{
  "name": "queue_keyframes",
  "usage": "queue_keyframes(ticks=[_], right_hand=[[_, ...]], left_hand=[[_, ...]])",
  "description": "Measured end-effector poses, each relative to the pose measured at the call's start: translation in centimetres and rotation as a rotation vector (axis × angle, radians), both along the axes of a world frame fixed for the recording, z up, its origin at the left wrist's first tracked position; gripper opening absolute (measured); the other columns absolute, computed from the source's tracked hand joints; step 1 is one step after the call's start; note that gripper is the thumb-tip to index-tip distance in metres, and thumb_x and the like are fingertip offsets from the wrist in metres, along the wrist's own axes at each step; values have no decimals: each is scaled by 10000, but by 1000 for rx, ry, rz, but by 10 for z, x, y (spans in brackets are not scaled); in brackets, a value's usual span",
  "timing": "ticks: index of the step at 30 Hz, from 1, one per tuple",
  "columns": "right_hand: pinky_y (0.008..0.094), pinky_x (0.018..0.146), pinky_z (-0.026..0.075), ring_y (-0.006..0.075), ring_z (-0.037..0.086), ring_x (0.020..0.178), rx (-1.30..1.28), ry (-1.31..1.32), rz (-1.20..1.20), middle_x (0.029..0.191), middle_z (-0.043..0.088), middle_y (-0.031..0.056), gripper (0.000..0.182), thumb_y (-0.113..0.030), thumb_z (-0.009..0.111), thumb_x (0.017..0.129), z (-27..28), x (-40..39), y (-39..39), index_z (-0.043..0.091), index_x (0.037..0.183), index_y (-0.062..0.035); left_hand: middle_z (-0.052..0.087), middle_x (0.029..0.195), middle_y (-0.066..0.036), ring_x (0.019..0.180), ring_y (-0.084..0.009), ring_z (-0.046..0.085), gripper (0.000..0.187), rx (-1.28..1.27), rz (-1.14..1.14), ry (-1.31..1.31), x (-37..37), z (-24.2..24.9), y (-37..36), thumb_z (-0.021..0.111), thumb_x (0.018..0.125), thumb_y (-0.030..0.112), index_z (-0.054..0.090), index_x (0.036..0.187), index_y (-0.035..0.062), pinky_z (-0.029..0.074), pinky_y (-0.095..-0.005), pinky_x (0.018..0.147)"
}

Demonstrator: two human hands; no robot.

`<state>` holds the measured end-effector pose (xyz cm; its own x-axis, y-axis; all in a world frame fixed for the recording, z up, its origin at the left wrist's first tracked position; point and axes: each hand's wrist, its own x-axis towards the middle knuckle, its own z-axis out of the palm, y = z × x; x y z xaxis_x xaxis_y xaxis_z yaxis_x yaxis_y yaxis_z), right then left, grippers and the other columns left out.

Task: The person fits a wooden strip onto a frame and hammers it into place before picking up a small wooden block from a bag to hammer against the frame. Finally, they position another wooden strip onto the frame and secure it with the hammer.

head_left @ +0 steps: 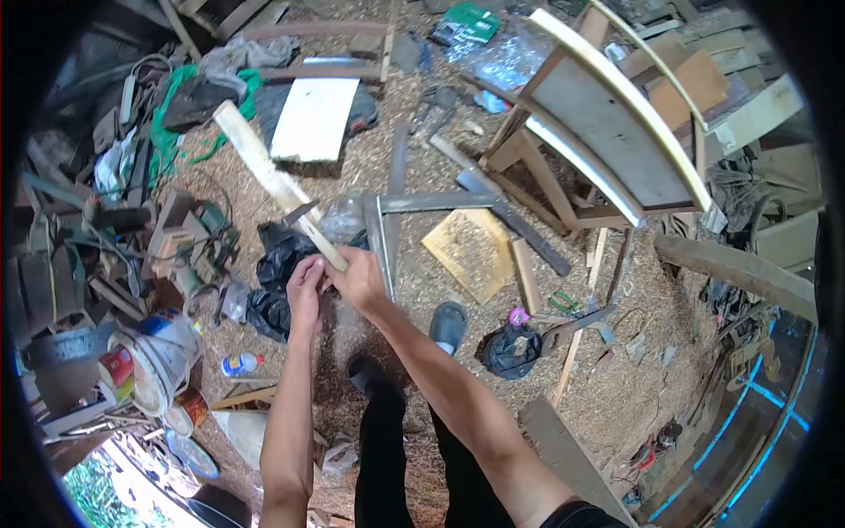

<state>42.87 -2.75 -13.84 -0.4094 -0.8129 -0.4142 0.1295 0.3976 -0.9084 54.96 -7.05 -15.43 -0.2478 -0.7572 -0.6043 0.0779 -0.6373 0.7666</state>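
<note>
My right hand is wrapped round the near end of a slim wooden handle. A short dark metal head crosses its far end, giving it the look of a hammer. Lined up beyond the head is a pale length of wood, rough and whitish near its lower part, which overlaps the tool in this view. Close against the right hand is my left hand, its fingers curled and pressed together; I cannot tell what is in them. Black plastic bags lie just left of the hands.
A wooden chair-like frame stands at upper right. On the shavings lie a yellowish board, a handsaw and a black bag. A white board rests farther off. Buckets and a small bottle are at left.
</note>
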Motion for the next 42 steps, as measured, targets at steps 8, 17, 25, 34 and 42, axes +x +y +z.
queue_keyframes(ticks=[8, 17, 25, 34, 42], right_hand=[[425, 608, 514, 353, 633, 712, 26, 664, -224, 809, 638, 189, 167, -69, 609, 810, 118, -185, 55, 641, 961, -5], [391, 619, 494, 266, 639, 668, 136, 1138, -560, 752, 654, 174, 269, -221, 712, 788, 201, -433, 132, 698, 1005, -62], [435, 635, 491, 342, 648, 655, 503, 981, -478, 629, 632, 171, 395, -474, 710, 770, 189, -458, 170, 732, 953, -124], [450, 672, 483, 354, 646, 713, 544, 971, -447, 689, 651, 175, 386, -468, 680, 797, 194, -458, 167, 718, 968, -124], [439, 747, 497, 360, 654, 796, 603, 1057, -250, 785, 671, 198, 402, -464, 659, 801, 206, -465, 170, 719, 991, -116]], left_hand=[[650, 900, -34, 826, -103, 587, 190, -526, -342, -113, -198, 89, -28, 649, 883, 134, 648, 1003, -13, 463, -231, 764], [651, 933, -123, 906, -261, 621, 185, -1440, -710, -72, -430, 190, -77, 624, 840, 135, 652, 934, -21, 467, -335, 818], [659, 930, -124, 861, -262, 645, 223, -1394, -896, -172, -462, 162, -102, 627, 830, 183, 652, 978, 18, 489, -357, 760], [670, 905, -86, 809, -193, 631, 218, -1418, -966, -126, -466, 160, -117, 642, 839, 192, 661, 974, 21, 480, -316, 727], [632, 805, -33, 754, -113, 549, 252, -1327, -1081, -96, -475, 161, -133, 667, 832, 225, 657, 960, 9, 445, -272, 691]])
